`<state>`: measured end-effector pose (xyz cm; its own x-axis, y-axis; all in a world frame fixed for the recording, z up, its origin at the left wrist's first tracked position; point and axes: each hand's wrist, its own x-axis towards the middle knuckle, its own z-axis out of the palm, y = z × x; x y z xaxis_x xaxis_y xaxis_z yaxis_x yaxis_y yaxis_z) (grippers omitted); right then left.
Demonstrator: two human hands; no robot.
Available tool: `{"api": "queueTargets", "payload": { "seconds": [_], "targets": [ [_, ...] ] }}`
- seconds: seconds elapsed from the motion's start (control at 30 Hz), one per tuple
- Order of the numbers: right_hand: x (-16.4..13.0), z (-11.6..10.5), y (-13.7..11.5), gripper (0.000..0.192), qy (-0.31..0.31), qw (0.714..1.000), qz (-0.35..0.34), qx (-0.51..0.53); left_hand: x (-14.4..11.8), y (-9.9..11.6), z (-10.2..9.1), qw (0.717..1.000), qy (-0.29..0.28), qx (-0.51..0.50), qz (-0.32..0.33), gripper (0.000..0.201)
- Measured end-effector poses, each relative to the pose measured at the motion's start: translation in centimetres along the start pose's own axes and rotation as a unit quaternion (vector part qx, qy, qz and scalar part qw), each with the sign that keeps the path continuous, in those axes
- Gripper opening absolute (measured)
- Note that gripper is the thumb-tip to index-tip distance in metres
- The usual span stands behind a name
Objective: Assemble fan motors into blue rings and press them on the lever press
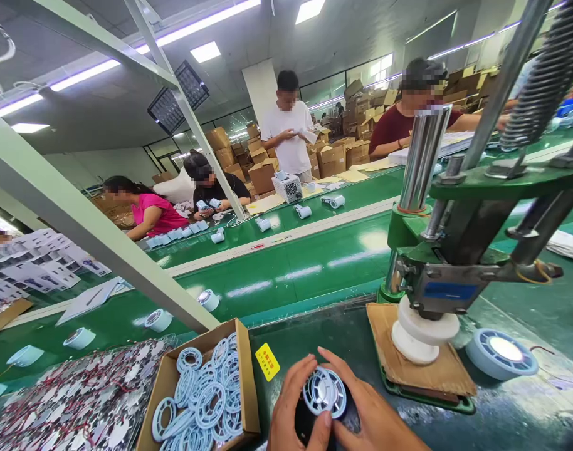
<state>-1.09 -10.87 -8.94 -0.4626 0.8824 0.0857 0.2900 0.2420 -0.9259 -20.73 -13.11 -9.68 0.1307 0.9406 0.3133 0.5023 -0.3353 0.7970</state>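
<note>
Item: pale blue grille ring, at desk's 6 o'clock edge. Left hand at its 9 o'clock, right hand at 3; both hands' fingers curled closed about it. Ring carton at 9 o'clock.

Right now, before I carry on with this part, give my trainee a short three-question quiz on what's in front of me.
1. True or false: both hands hold the round grille part.
2. What fills the cardboard box? A) pale blue rings B) screws
3. On which side of the hands does the green press stand?

Key: 1 true: left hand and right hand grip it. 2 A, rings. 3 The right.
</note>
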Motion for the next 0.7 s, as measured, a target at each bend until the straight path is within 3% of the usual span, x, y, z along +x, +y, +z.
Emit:
{"api": "queueTargets", "payload": {
  "seconds": [0.37, 0.57, 0.7],
  "targets": [
    [0.2, 0.9, 1.6, 0.098, 0.021, 0.998, -0.036, 0.035, 2.3, 3.3, -1.0, 0.993, -0.097, 0.046, 0.046, 0.068],
    [0.2, 0.8, 1.5, 0.098, 0.029, 0.998, -0.045, 0.044, 1.8, 2.6, -0.7, 0.993, -0.103, 0.06, 0.019, 0.088],
    [0.2, 0.5, 0.9, 0.096, 0.015, 0.999, -0.01, 0.034, 1.6, 1.5, 0.1, 0.997, -0.068, 0.028, -0.005, 0.081]
  ]
}}
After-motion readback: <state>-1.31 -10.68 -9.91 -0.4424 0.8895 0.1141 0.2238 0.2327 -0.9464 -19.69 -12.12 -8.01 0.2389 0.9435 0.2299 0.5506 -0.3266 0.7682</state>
